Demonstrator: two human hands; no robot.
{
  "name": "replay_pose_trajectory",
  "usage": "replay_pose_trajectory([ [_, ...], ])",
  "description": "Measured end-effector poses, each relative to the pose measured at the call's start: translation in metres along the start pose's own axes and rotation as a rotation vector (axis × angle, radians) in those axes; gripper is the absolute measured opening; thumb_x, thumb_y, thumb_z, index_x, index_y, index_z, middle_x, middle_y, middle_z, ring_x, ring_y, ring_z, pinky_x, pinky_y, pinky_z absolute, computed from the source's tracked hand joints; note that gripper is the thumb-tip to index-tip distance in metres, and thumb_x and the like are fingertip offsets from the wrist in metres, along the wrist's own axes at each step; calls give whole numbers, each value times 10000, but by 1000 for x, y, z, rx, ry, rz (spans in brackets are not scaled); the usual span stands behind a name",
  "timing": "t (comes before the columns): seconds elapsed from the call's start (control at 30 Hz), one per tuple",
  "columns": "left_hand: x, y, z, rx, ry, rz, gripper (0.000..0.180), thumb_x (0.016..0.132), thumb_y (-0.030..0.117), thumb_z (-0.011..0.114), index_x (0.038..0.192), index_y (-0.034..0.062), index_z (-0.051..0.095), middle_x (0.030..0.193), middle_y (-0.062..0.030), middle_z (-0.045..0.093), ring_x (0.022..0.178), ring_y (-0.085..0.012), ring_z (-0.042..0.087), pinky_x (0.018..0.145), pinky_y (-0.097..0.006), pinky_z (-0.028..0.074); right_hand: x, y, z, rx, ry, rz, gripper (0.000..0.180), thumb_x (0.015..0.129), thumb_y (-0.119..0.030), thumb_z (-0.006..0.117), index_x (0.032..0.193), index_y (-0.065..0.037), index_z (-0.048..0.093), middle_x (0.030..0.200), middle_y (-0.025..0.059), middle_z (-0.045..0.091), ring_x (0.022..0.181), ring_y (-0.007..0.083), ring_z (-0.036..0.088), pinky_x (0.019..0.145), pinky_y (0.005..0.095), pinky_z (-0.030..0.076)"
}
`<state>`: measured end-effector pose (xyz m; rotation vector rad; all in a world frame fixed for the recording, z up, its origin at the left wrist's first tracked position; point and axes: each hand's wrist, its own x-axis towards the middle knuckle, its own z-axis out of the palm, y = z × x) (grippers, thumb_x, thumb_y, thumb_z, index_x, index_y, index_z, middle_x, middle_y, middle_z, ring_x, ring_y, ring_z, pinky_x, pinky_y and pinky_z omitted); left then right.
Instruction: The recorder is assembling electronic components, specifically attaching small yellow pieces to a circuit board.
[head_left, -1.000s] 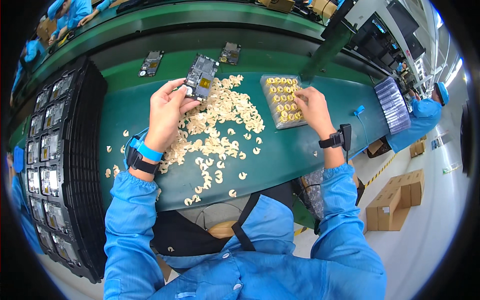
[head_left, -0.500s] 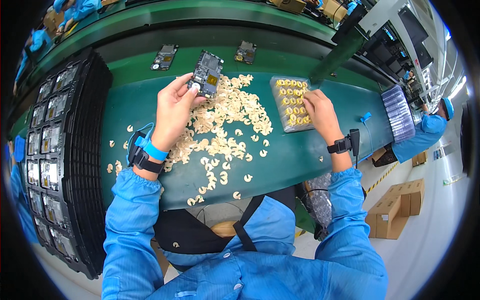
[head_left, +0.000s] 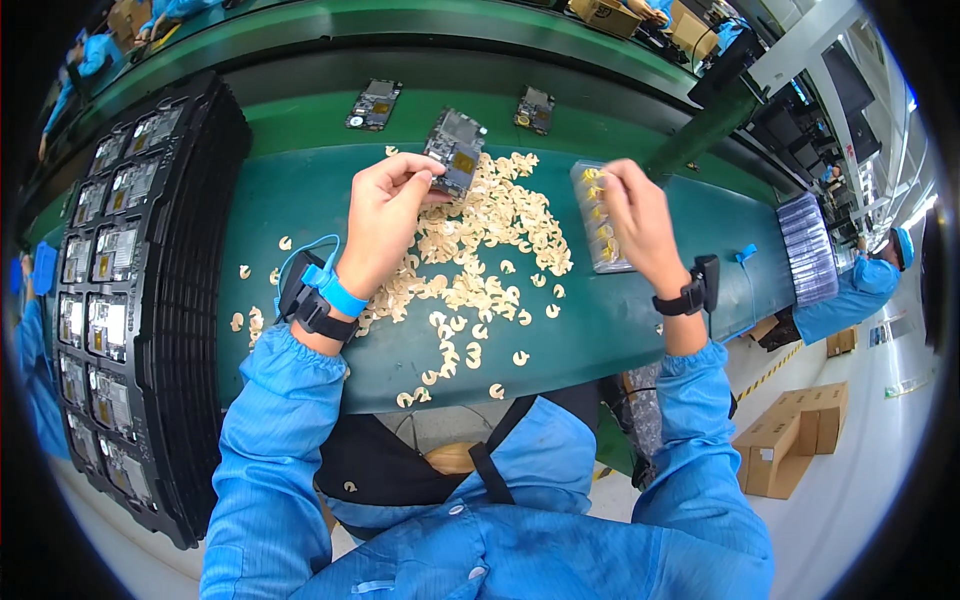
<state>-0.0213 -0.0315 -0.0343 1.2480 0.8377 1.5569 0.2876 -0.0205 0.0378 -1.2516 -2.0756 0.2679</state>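
Observation:
My left hand point(head_left: 383, 220) holds a dark circuit board point(head_left: 457, 150) by its lower left part, tilted above the bench; a gold-coloured patch shows on the board. Under and beside it spreads a pile of small cream-coloured, notched round pieces point(head_left: 510, 215). My right hand point(head_left: 643, 228) is over a clear plastic tray point(head_left: 612, 266) of small yellow round parts point(head_left: 598, 213), hiding its right side. The thumb and fingers of that hand are pinched together near the tray's far end. Whatever is between them cannot be made out.
Two more boards point(head_left: 374, 104) point(head_left: 535, 109) lie on the green ledge at the back. A tall stack of black trays point(head_left: 150, 300) holding boards stands at the left. Clear stacked trays point(head_left: 806, 248) are at the bench's right end, and a green post point(head_left: 705, 130) rises behind the tray.
The whole view has shifted, so the bench sits farther right. My right hand now covers more of the tray. My left thumb now hides the white disc at the board's corner.

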Motion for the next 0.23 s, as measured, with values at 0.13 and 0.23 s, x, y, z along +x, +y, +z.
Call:
replay_pose_trajectory([
  [0.13, -2, 3, -4, 25, -60, 21, 177, 1017, 67, 598, 1046, -65, 714, 1002, -87, 718, 926, -149, 703, 860, -317, 604, 34, -41, 43, 150, -217, -184, 190, 1077, -207, 524, 1078, -24, 578, 899, 164, 650, 831, 332, 655, 748, 426, 518],
  [0.23, -3, 10, -1, 12, -114, 15, 189, 1024, 110, 633, 1052, -55, 720, 1010, -83, 721, 916, -149, 703, 869, -318, 605, 52, -61, 68, -45, -193, -502, 151, 1065, -202, 541, 1102, -58, 572, 986, 185, 650, 935, 341, 672, 806, 477, 533],
])
